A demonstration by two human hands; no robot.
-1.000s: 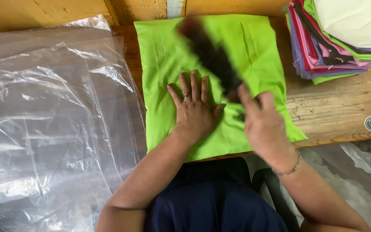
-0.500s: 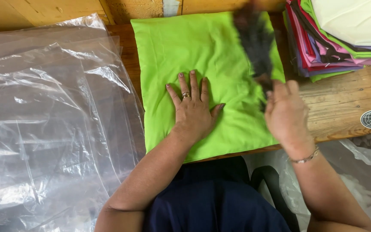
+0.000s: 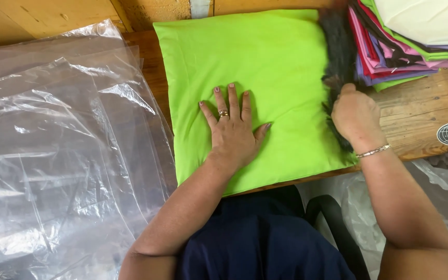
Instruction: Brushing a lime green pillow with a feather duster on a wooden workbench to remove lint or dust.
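Brushing a green cushion cover on a wooden bench

Left hand (image 3: 233, 132) flat on the lime-green cover (image 3: 265, 62), fingers spread; right hand (image 3: 356, 115) closed around a dark, blurred brush (image 3: 338, 46) at the cover's right edge; folded coloured fabrics (image 3: 405, 36) stacked just beside; clear plastic bags (image 3: 53, 155) piled at left; bench (image 3: 416, 114) beneath.

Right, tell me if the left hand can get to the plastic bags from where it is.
Probably yes. The left hand lies flat on the green cloth, holding nothing, and the plastic bags lie just beside the cloth on that same side, with nothing between.
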